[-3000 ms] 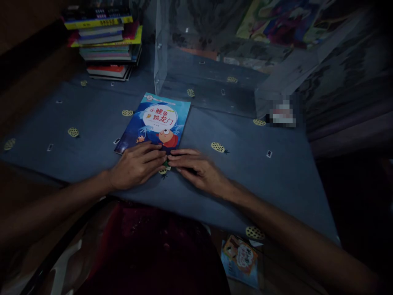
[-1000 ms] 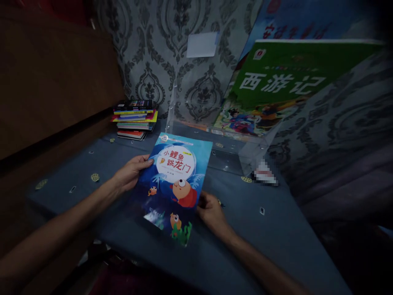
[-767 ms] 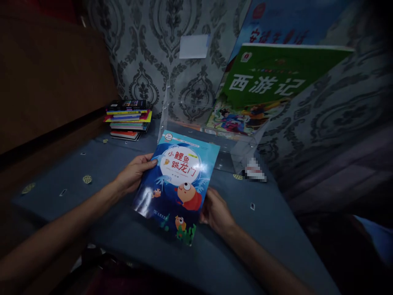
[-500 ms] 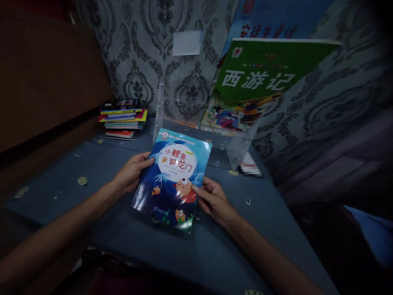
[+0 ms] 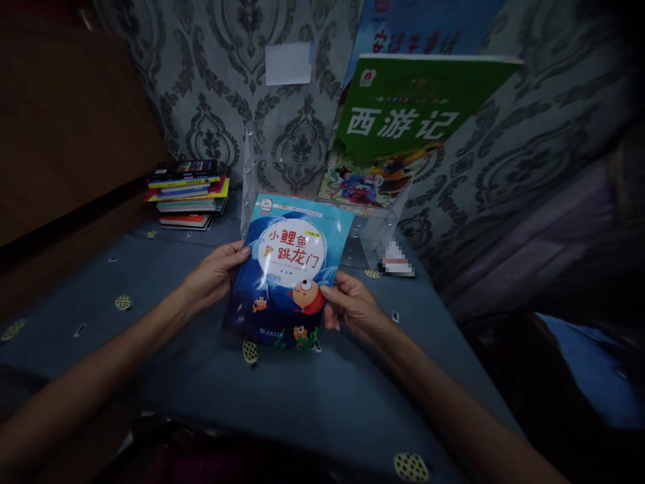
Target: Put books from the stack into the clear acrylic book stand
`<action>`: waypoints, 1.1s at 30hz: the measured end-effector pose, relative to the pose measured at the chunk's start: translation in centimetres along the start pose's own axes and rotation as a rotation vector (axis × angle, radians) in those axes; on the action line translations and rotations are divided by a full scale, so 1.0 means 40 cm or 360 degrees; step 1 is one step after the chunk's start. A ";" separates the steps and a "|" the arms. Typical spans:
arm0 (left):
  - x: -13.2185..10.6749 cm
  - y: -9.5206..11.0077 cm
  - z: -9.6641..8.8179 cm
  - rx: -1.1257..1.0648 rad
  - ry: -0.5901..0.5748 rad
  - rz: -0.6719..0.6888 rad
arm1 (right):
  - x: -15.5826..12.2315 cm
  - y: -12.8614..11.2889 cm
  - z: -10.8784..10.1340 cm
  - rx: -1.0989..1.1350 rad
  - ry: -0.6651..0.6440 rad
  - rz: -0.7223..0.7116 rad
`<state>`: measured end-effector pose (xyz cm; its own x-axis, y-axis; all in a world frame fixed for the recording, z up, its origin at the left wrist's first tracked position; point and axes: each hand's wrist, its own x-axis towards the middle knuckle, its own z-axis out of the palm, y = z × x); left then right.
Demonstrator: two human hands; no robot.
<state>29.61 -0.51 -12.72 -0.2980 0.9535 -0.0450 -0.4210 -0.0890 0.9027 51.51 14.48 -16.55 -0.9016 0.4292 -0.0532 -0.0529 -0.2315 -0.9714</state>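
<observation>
A blue picture book [image 5: 289, 272] with cartoon fish and red Chinese lettering on its cover is held up over the table, cover facing me. My left hand [image 5: 219, 269] pinches its left edge, thumb on the front. My right hand [image 5: 355, 302] grips the right edge lower down, thumb beside the orange fish. Behind the book stands a clear acrylic rack [image 5: 375, 235], partly hidden by it. In the rack lean a large green book [image 5: 393, 134] with white lettering and, behind that, a blue book [image 5: 423, 23] with red lettering.
A stack of several books [image 5: 186, 195] sits at the back left of the cloth-covered table [image 5: 166, 356]. Patterned wallpaper [image 5: 222, 87] bearing a white card [image 5: 288, 64] rises behind. A brown wooden panel [image 5: 65, 134] borders the left, and a small blurred item [image 5: 397, 259] lies right of the rack.
Both hands have raised the blue picture book slightly, tipping its cover more toward the upright and nearer the rack. The whole view has shifted a little, moving the background leftward.
</observation>
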 end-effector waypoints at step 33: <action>-0.046 -0.061 -0.171 0.2350 -0.1046 0.0311 | -0.013 0.138 -0.118 -0.1969 -0.0128 -0.0943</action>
<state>25.31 -4.01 -17.76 0.3143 0.9477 -0.0559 0.8343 -0.2476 0.4925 53.71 17.11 -22.99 -0.9028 0.1293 0.4102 -0.0596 0.9069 -0.4170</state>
